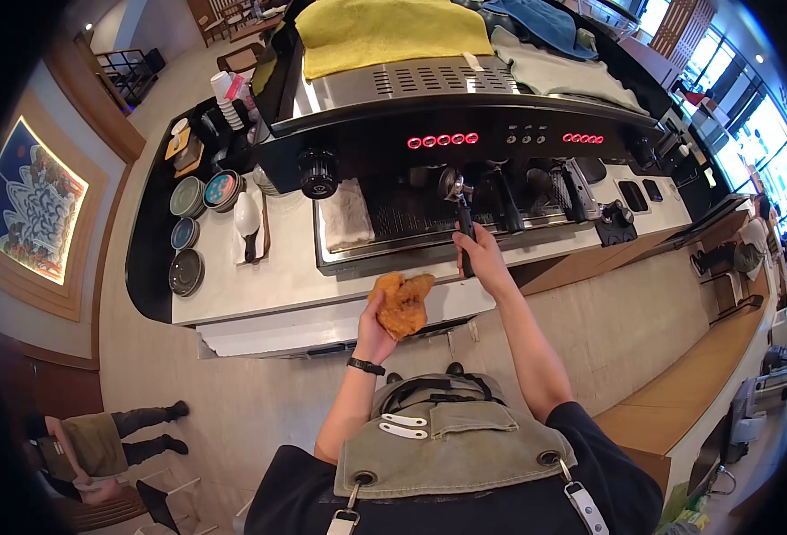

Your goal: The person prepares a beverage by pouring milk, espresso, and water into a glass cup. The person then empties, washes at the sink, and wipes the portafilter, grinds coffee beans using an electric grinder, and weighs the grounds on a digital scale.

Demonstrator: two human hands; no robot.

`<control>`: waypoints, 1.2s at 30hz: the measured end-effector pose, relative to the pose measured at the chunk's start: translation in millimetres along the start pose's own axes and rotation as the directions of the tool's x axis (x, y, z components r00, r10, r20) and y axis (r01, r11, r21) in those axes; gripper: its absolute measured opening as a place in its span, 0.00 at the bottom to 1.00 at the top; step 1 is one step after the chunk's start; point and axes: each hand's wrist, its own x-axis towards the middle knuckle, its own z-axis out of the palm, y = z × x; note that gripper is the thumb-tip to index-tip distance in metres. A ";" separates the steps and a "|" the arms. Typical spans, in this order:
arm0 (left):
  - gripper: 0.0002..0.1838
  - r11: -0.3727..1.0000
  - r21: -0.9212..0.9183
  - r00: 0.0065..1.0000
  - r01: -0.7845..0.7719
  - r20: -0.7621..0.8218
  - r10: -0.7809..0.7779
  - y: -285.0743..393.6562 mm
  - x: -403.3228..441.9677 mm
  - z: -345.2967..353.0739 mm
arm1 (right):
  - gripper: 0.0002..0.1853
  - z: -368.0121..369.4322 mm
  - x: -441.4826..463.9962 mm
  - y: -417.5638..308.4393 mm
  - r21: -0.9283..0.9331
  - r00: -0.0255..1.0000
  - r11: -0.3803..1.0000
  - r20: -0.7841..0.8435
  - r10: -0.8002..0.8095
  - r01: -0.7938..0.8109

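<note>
My right hand [486, 259] is wrapped round the black handle of a portafilter [464, 212]. The portafilter's metal head is up by the front of the espresso machine [366, 129]; I cannot tell whether it is locked in. Bunched in my left hand [375, 339] is an orange-brown cloth [402, 305], held in front of the counter edge, below and left of the portafilter. Two more black portafilter handles [506, 207] show farther right under the machine. A folded whitish cloth [347, 214] lies at the left of the drip tray [411, 234].
Left on the counter [210, 303] are stacked saucers [187, 197], a dark plate [185, 272], a white scoop-like utensil [248, 218] and paper cups [231, 116]. Yellow [393, 36] and pale cloths [558, 67] cover the machine top. A person in an apron [99, 450] is at lower left.
</note>
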 end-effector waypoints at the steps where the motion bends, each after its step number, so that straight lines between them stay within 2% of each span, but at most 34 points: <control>1: 0.29 0.999 -0.033 0.999 -0.022 0.034 0.023 3.3 -1.3 -0.1 | 0.15 1.3 1.8 -1.1 0.005 1.000 1.000 0.004 0.007 -0.007; 5: 0.34 0.978 -0.207 0.992 0.004 0.126 0.022 19.8 -13.2 2.8 | 0.16 3.9 -4.8 -3.8 0.003 1.000 1.000 0.022 0.004 -0.004; 8: 0.37 0.955 -0.282 0.984 -0.088 0.124 0.127 15.6 -9.0 -12.8 | 0.17 4.9 -3.3 -11.2 0.038 1.000 0.999 0.028 -0.002 0.001; 11: 0.37 0.907 -0.420 0.975 0.005 0.202 0.088 7.7 -1.6 -34.8 | 0.17 5.9 -5.6 -16.2 0.032 1.000 0.999 0.026 -0.001 0.000; 14: 0.37 0.966 -0.258 0.972 -0.023 0.222 0.083 10.5 -10.8 -28.8 | 0.17 1.4 -2.6 -11.9 0.036 1.000 0.999 0.030 0.007 -0.008; 15: 0.37 0.968 -0.252 0.948 -0.014 0.303 0.092 13.8 -14.9 -22.0 | 0.17 0.7 -2.0 -10.6 0.024 1.000 1.000 0.028 0.009 -0.010; 18: 0.38 0.992 -0.061 0.967 -0.109 0.225 0.120 15.7 -13.6 -32.7 | 0.17 -1.9 -3.1 -8.0 0.028 1.000 1.000 0.017 -0.001 0.000; 21: 0.34 0.995 -0.090 0.982 -0.046 0.179 0.062 23.4 -16.6 2.1 | 0.15 -2.8 -5.8 -6.5 0.026 1.000 1.000 0.008 0.000 0.000; 24: 0.28 0.913 0.399 0.996 -0.089 0.028 0.084 30.8 -18.6 11.7 | 0.14 0.0 -7.5 -12.4 0.026 1.000 1.000 0.020 0.006 -0.007; 25: 0.21 0.754 0.646 0.992 -0.117 0.037 0.122 32.5 -15.7 14.4 | 0.14 0.3 -7.5 -14.6 0.016 1.000 1.000 0.021 0.010 -0.010; 26: 0.21 0.624 0.766 0.978 -0.152 0.024 0.209 30.3 -17.5 15.8 | 0.14 -0.6 -8.2 -15.5 0.007 1.000 1.000 0.019 0.011 -0.011; 28: 0.21 0.297 0.935 0.922 -0.192 0.068 0.382 31.3 -11.8 23.0 | 0.14 -0.2 -5.5 -17.8 0.101 0.998 0.994 0.039 0.047 -0.051; 29: 0.20 0.269 0.933 0.890 -0.240 0.100 0.446 22.3 0.9 -6.9 | 0.14 2.3 -6.1 -13.6 0.154 0.998 0.987 0.043 0.041 -0.047; 31: 0.19 0.555 0.812 0.891 -0.179 -0.105 0.441 15.2 -3.5 -7.4 | 0.13 4.0 -2.3 -6.2 0.204 0.998 0.979 0.055 0.007 -0.019; 33: 0.19 0.810 0.564 0.881 -0.161 -0.288 0.376 4.4 -0.7 -30.7 | 0.13 4.0 -0.5 -3.8 0.165 0.999 0.986 0.047 0.006 -0.013; 36: 0.21 0.988 0.130 0.934 -0.082 -0.337 0.122 4.0 -20.1 -22.7 | 0.13 5.1 2.5 1.0 0.001 0.999 1.000 0.019 -0.026 0.026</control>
